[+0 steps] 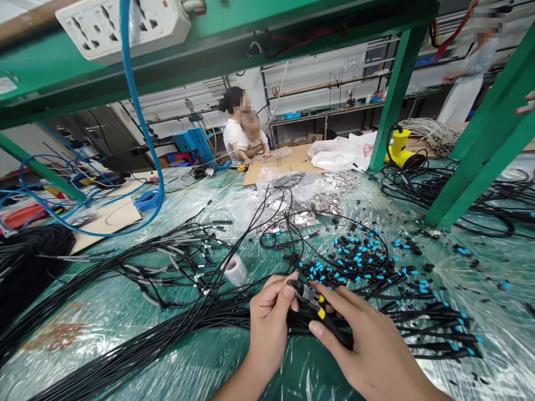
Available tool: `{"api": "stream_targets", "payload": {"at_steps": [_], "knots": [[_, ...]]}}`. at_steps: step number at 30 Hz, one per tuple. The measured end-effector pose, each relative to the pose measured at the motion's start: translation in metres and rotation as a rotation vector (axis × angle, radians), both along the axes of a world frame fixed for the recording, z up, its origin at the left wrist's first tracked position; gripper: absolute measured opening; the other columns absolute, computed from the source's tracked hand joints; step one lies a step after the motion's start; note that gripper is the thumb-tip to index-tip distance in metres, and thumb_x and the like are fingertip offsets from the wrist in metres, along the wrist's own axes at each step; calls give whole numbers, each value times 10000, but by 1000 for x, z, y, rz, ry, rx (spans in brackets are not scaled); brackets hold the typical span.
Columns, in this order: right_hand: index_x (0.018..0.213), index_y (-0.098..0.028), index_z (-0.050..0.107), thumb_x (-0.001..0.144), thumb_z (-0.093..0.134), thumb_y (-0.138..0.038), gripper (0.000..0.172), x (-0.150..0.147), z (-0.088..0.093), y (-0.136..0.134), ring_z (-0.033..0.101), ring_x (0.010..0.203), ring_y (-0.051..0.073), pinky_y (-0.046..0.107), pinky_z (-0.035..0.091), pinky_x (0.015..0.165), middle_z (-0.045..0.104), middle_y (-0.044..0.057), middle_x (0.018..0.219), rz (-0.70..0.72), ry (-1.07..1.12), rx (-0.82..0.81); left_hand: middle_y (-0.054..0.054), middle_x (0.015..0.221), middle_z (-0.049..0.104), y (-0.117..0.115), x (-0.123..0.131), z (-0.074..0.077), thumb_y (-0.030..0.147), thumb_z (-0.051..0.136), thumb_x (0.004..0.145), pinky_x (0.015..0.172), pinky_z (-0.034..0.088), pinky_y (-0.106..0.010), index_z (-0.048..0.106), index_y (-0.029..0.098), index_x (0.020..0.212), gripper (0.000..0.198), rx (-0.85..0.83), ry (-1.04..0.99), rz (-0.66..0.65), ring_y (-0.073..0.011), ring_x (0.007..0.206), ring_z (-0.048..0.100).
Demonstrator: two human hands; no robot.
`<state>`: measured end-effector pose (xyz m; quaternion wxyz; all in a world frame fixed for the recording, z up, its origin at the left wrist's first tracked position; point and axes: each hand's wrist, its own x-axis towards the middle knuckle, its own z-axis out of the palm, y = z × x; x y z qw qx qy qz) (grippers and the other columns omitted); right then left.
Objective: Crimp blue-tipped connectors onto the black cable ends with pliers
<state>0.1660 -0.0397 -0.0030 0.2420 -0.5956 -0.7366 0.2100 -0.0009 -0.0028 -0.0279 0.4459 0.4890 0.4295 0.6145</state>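
My right hand point(368, 345) grips a pair of small pliers point(320, 312) with black and yellow handles, its jaws pointing up and left. My left hand point(270, 323) is pinched just in front of the jaws, holding the end of a thin black cable point(234, 262) that runs up over the bench. Both hands hover low over a thick bundle of black cables point(159, 340). Just beyond the pliers lies a heap of black connectors with blue caps point(359, 259).
Clear plastic sheeting point(460, 278) covers the green bench. A tape roll point(234, 270) sits left of my hands. Green frame legs point(472, 172) rise at right. A blue cable point(137, 111) hangs from a power strip point(125, 22). A seated person point(242, 139) works at the far side.
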Motion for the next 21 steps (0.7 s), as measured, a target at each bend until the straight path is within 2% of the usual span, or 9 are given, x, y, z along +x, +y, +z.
{"api": "stream_targets", "payload": {"at_steps": [4,10,14,17,21], "knots": [[1385,-359,461,917,468,-492,487,1,-1,1,641,983,264,419,549,778,629,63,1140,13,-59,61,-49,701,634,-1,-1,-1,335,613,890,827,410,-311,667,207,593,328,41,42,-20,-267,1010,600],[1418,-330,432,929,457,-497,517,4,-4,3,626,1026,293,453,539,824,631,92,1155,3,-155,227,-54,716,634,-2,0,5,327,613,888,821,395,-308,628,200,548,364,37,57,-2,-280,1016,601],[1372,-316,492,948,415,-481,461,4,-3,5,670,916,266,405,563,725,657,94,1118,34,-163,168,-57,711,640,-1,0,7,333,604,893,794,394,-308,633,201,551,368,40,79,4,-276,979,601],[1353,-331,508,944,415,-487,448,4,-2,5,677,924,273,404,562,703,653,86,1159,26,-137,113,-62,733,644,0,1,7,328,615,887,788,397,-307,655,198,573,342,34,67,-11,-266,963,591],[1315,-368,525,929,447,-471,407,4,4,4,677,878,258,385,535,688,663,43,1124,35,-46,18,-51,759,626,2,0,6,323,667,851,704,401,-283,728,193,679,224,19,26,-36,-208,804,567]]}}
